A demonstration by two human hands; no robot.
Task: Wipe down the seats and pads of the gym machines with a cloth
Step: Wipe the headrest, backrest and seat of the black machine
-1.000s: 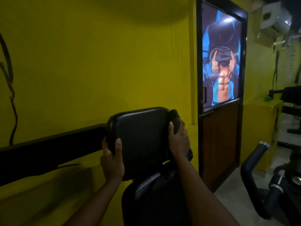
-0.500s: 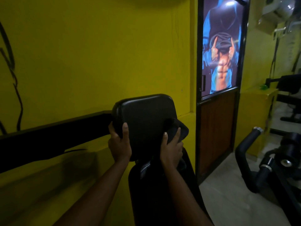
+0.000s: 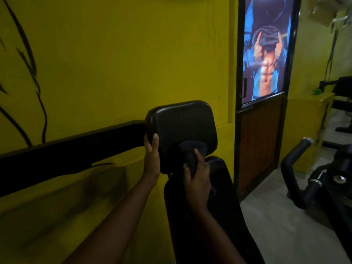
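Head view: the upper pad [image 3: 182, 126] stands upright above the back pad [image 3: 219, 197], close to the yellow wall [image 3: 114, 73]. Your left hand [image 3: 152, 159] grips the pad's left edge, thumb on the front. Your right hand [image 3: 198, 180] is curled round a dark cloth [image 3: 192, 149], bunched and pressed to the pad's lower face. Step in hand, likely: wiping this face. Brace with the left so the pad can't swivel. Flatten the cloth for wider contact, overlap your strokes, and take the edges and underside. The light is dim, so smears are hard to judge.
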